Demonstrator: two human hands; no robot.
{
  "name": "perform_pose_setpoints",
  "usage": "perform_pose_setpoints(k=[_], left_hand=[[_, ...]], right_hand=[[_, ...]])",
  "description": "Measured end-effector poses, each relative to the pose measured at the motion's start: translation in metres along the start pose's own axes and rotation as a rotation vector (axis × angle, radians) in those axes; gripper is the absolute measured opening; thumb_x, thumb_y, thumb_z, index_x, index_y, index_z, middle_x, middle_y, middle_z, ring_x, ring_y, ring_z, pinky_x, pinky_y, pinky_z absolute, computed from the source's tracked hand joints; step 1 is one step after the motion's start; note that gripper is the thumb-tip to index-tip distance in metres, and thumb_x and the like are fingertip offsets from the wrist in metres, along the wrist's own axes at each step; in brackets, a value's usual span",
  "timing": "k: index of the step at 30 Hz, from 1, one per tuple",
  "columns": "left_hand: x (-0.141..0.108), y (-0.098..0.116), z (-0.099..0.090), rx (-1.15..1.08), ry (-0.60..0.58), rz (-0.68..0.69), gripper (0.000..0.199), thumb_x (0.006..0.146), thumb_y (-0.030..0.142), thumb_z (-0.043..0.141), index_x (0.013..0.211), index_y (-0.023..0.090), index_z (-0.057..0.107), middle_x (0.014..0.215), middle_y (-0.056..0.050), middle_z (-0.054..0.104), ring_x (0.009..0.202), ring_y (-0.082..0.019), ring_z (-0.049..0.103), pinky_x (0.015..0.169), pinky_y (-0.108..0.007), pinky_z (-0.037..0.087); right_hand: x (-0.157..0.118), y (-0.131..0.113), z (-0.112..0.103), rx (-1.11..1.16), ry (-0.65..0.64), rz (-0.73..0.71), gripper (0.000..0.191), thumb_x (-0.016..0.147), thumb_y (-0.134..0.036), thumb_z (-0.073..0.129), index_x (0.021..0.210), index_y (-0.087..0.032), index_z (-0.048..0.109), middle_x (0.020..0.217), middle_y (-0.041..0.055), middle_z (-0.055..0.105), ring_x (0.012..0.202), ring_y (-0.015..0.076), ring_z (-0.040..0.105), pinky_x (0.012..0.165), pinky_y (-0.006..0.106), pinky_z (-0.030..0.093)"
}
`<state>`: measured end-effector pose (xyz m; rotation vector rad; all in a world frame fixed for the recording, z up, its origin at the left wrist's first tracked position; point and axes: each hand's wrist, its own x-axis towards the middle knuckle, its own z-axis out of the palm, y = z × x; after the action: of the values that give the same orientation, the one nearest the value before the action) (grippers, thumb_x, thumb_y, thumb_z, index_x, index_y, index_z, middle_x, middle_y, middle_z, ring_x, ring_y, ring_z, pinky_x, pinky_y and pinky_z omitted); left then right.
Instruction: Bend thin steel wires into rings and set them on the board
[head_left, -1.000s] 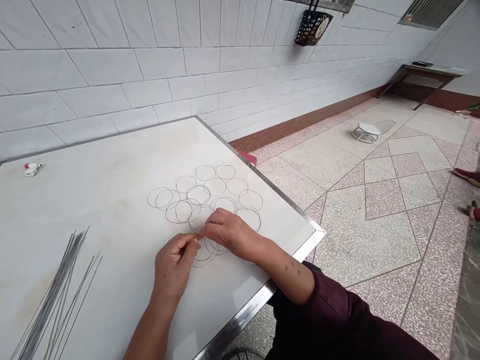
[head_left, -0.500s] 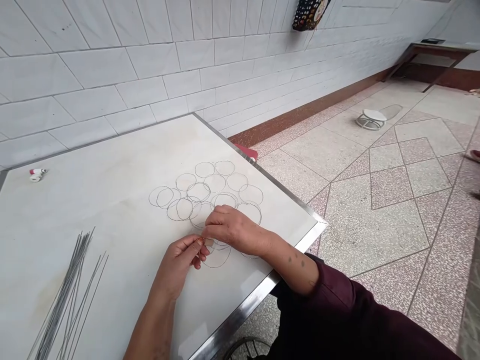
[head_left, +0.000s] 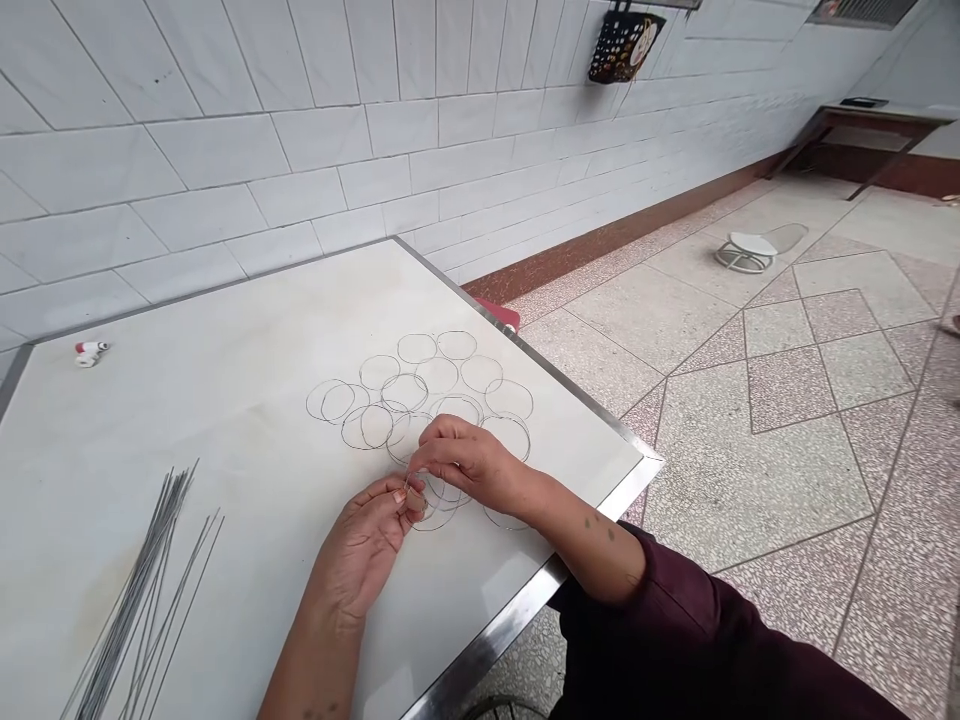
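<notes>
My left hand point(head_left: 369, 545) is closed, its thumb and forefinger pinching a thin wire point(head_left: 407, 483) near the right end of the table. Just beyond it my right hand point(head_left: 474, 462) bends over from the right, fingertips closed on the same wire. How far the wire runs is hidden by the fingers. Under and behind both hands lie several thin wire rings point(head_left: 405, 375), many overlapping, some partly covered by my right hand. To the left of my left hand rests a bundle of straight grey wires point(head_left: 146, 575), a few splayed apart.
The white table point(head_left: 247, 380) has a metal edge point(head_left: 600, 505) and stands against a tiled wall. A small red-and-white item point(head_left: 91, 352) lies at its far left. A dark bag point(head_left: 626, 45) hangs on the wall. A low white stool point(head_left: 746, 252) is on the floor.
My right fingertips have drawn slightly up from the left ones, showing a bit of wire between. My left hand has turned, its palm showing more. The view has tilted a little.
</notes>
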<state>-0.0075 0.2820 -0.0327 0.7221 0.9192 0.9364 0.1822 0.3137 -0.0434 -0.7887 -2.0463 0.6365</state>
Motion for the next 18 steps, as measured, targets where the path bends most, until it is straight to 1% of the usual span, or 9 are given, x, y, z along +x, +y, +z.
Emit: perform_pose_setpoints(k=[4, 7, 10, 14, 18], left_hand=[[-0.0018, 0.0003, 0.0024, -0.062, -0.021, -0.047, 0.011, 0.069, 0.023, 0.073, 0.06, 0.017, 0.072, 0.084, -0.006, 0.064, 0.076, -0.017, 0.057, 0.065, -0.027, 0.048], [-0.0019, -0.001, 0.0045, -0.107, 0.0, -0.071, 0.008, 0.067, 0.022, 0.074, 0.061, 0.018, 0.072, 0.085, -0.006, 0.064, 0.075, -0.016, 0.058, 0.06, -0.025, 0.048], [-0.0013, -0.0025, 0.0057, -0.138, 0.02, -0.089, 0.005, 0.067, 0.022, 0.076, 0.065, 0.018, 0.073, 0.085, -0.005, 0.064, 0.078, -0.016, 0.06, 0.06, -0.023, 0.05], [-0.0013, -0.0032, 0.0059, -0.157, 0.018, -0.123, 0.005, 0.069, 0.022, 0.076, 0.069, 0.017, 0.074, 0.085, -0.004, 0.065, 0.08, -0.016, 0.062, 0.063, -0.023, 0.052], [-0.002, -0.0039, 0.0054, -0.166, 0.017, -0.158, 0.007, 0.069, 0.021, 0.075, 0.065, 0.016, 0.072, 0.084, -0.004, 0.067, 0.077, -0.016, 0.065, 0.062, -0.023, 0.053]], right_hand=[[0.0007, -0.0012, -0.0015, 0.014, -0.005, -0.033, 0.023, 0.098, -0.014, 0.046, 0.097, -0.02, 0.068, 0.09, 0.0031, 0.055, 0.078, 0.012, 0.056, 0.064, 0.023, 0.05], [0.0011, 0.0003, -0.0038, -0.042, -0.01, -0.07, 0.025, 0.097, -0.014, 0.045, 0.095, -0.02, 0.069, 0.089, 0.0029, 0.055, 0.081, 0.0132, 0.056, 0.066, 0.025, 0.049], [0.0015, 0.0031, -0.0051, -0.063, -0.004, -0.116, 0.024, 0.095, -0.013, 0.047, 0.096, -0.021, 0.07, 0.09, 0.0031, 0.056, 0.087, 0.0145, 0.056, 0.071, 0.026, 0.049], [0.002, 0.0047, -0.004, -0.014, 0.036, -0.105, 0.024, 0.095, -0.014, 0.049, 0.096, -0.023, 0.071, 0.089, 0.0019, 0.057, 0.084, 0.0133, 0.055, 0.071, 0.025, 0.048], [0.0001, 0.0052, -0.003, -0.029, -0.035, -0.054, 0.027, 0.092, -0.01, 0.047, 0.097, -0.024, 0.071, 0.091, 0.0019, 0.055, 0.086, 0.0141, 0.053, 0.069, 0.025, 0.047]])
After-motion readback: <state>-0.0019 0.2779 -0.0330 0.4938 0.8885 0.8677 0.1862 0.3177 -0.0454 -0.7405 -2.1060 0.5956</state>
